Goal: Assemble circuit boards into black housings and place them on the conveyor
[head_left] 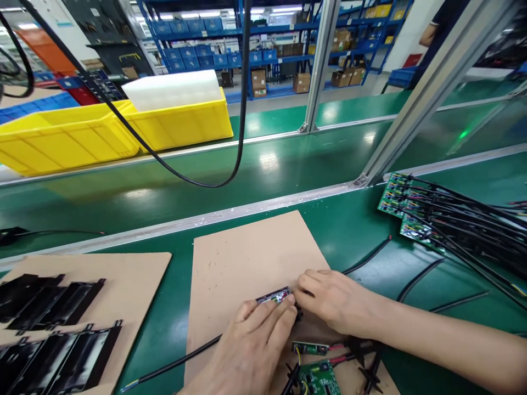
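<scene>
Green circuitry (320,377) lies by the cardboard sheet's (242,258) near edge, while mid-sheet the left hand (257,343) covers a slim dark case (273,297) slanting lengthwise toward the right hand (329,299), though I cannot tell either grip.

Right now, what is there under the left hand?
A dark-rimmed electronic part shows past the fingers of the left hand, above a cardboard sheet. A black cable runs under that hand. The rest of the part, and whether the cable joins it, are hidden.
</scene>
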